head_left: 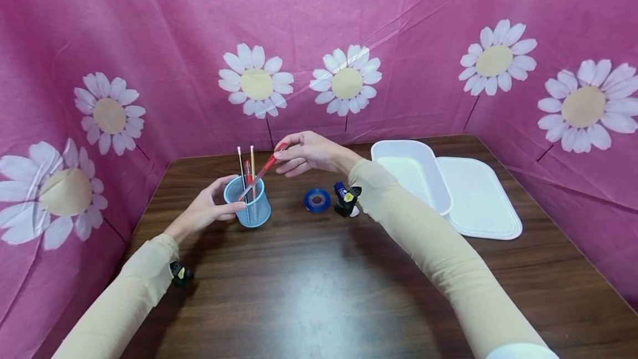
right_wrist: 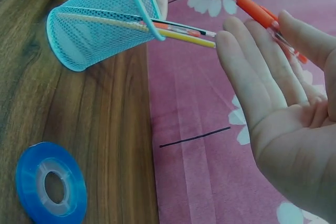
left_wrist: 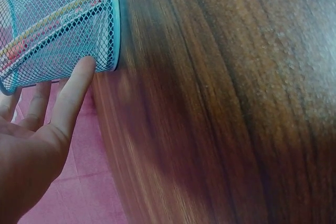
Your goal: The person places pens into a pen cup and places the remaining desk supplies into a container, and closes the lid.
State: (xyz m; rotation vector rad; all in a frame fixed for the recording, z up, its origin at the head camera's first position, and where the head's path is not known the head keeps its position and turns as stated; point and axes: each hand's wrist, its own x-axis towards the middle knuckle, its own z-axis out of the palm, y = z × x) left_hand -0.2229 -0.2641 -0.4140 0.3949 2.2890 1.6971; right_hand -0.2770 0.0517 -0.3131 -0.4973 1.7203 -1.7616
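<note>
A light-blue mesh pen cup [head_left: 261, 216] stands upright on the table, with my left hand [head_left: 206, 205] holding it from the left, thumb across the front and fingers behind. Inside it are a yellow pencil [head_left: 252, 157], a dark striped pencil [head_left: 241, 160] and a red pen. My right hand [head_left: 315, 151] pinches another red pen [right_wrist: 252, 10] near its upper end between thumb and fingers. That pen slants down to the left, its lower end over the cup's mouth in the head view. In the right wrist view, the other fingers are stretched out.
A roll of blue tape [head_left: 306, 201] lies right of the cup. Beside it is a blue-capped stick [head_left: 340, 188], partly hidden by the right wrist's camera. Farther right, a white plastic box [head_left: 442, 195] sits against its white lid [head_left: 485, 198]. A pink flowered cloth hangs behind the table.
</note>
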